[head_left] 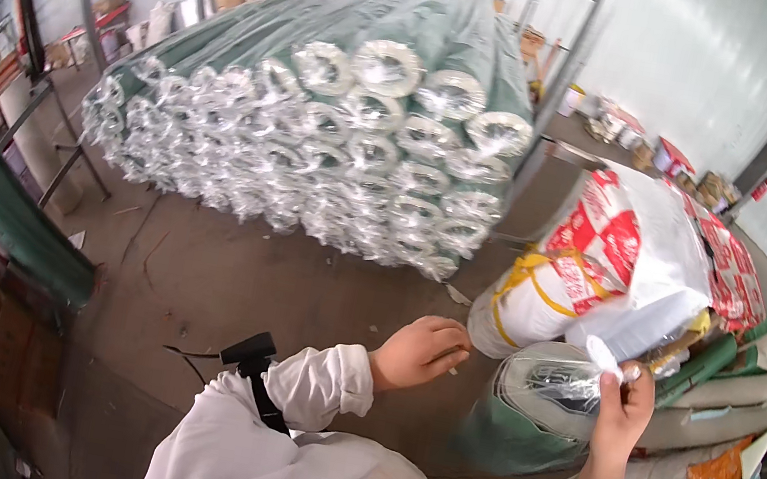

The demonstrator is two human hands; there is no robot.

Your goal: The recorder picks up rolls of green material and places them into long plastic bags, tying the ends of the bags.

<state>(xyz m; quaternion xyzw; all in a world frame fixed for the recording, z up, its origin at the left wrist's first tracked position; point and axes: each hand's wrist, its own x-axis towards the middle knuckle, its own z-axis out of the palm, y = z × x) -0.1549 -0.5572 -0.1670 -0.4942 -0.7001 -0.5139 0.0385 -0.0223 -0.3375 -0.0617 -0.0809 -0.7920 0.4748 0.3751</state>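
In the right hand [624, 410], clear wrapping [571, 380]; beneath, a green roll [512, 439].

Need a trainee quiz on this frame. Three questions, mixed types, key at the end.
1. What does the right hand hold?
(a) a yellow strap
(b) clear plastic
(c) a cardboard box

2. True or false: the left hand also grips that plastic.

3. Fill in: the rolls in the large pile of rolls beyond the hands are ____ in colour, with plastic-wrapped ends.

Key: 1. b; 2. false; 3. green
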